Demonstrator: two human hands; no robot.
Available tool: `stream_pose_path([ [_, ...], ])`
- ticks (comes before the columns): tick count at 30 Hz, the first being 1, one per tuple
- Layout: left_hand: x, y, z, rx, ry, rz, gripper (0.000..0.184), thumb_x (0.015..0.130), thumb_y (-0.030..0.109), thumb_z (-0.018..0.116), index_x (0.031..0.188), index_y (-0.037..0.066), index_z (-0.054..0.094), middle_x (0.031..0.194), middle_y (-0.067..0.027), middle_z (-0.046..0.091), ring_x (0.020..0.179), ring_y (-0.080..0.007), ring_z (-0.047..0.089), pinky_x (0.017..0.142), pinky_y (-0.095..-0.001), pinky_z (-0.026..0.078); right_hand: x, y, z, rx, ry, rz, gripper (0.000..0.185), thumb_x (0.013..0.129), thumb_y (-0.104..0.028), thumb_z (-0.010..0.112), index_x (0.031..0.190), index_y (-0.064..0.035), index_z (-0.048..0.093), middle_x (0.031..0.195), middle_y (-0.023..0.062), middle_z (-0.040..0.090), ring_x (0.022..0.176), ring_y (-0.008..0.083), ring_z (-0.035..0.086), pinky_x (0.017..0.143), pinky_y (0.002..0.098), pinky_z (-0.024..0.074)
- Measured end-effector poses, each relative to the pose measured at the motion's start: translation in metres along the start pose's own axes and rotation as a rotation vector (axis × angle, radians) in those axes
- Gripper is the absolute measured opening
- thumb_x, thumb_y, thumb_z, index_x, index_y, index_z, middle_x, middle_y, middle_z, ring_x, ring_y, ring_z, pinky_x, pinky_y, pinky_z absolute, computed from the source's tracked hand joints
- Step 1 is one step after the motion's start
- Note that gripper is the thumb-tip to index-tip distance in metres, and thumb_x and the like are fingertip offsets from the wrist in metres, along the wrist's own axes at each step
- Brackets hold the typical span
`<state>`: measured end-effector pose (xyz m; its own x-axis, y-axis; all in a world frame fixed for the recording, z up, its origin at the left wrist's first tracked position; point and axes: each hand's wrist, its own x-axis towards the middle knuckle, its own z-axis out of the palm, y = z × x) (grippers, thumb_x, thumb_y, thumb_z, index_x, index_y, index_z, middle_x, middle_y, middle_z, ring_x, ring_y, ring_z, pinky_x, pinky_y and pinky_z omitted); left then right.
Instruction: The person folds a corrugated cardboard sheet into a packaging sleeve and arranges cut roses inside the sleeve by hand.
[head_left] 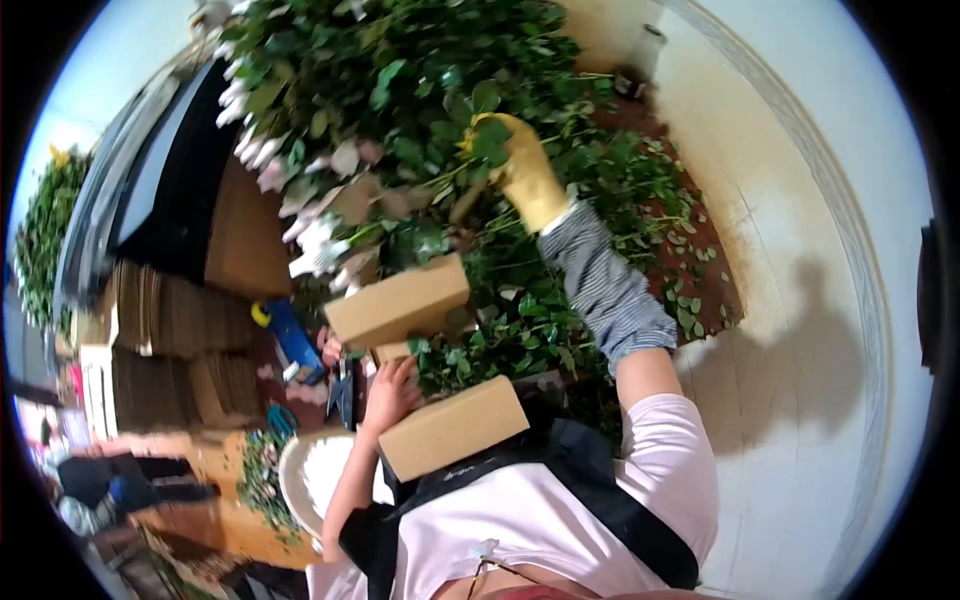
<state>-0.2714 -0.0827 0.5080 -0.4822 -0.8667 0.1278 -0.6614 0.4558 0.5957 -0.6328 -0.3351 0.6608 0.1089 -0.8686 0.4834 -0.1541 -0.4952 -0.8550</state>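
Observation:
My right hand point(525, 175), in a yellow glove with a striped grey sleeve, is closed round a leafy green stem among the roses. Pale pink and white rose heads point(318, 240) point left from the large heap of leafy stems point(400, 80). My bare left hand point(392, 395) is lower down, its fingers bent against a small piece of brown cardboard point(391, 352). One cardboard panel point(400, 300) stands above this hand and another point(455, 430) below it, close to my apron. Whether the cardboard parts are joined is hidden.
Stacked cardboard point(160, 310) stands at the left, near a blue tool point(290, 340), black-handled clippers point(343, 395) and teal scissors point(281, 422). A white bucket point(305, 480) is beside my left arm. A glass jar point(642, 60) sits near the wall. Another person point(110, 480) is at lower left.

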Motion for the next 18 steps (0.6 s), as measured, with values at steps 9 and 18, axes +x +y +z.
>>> stream_pose_path([
  [9,-0.001,0.000,0.000,-0.034,0.011,-0.051,0.064,0.074,0.016,0.078,0.133,0.006,0.056,0.112,-0.0149,0.061,0.107,-0.0360,0.057,0.091,-0.0441,0.047,-0.078,-0.155,-0.042,-0.249,-0.547,0.181,0.045,0.080,0.002,0.057,0.124,0.0029,0.064,0.093,0.0140,0.071,0.085,0.0163,0.068,0.069,0.0293,0.0506],
  [18,-0.002,-0.004,0.001,-0.005,0.003,-0.013,0.061,0.075,0.018,0.077,0.130,0.003,0.056,0.121,-0.0139,0.062,0.116,-0.0341,0.056,0.097,-0.0438,0.046,-0.283,0.029,0.010,-1.271,-0.622,0.148,0.005,0.073,-0.007,0.063,0.077,-0.0067,0.068,0.080,0.0126,0.068,0.079,0.0322,0.066,0.067,0.0444,0.0525],
])
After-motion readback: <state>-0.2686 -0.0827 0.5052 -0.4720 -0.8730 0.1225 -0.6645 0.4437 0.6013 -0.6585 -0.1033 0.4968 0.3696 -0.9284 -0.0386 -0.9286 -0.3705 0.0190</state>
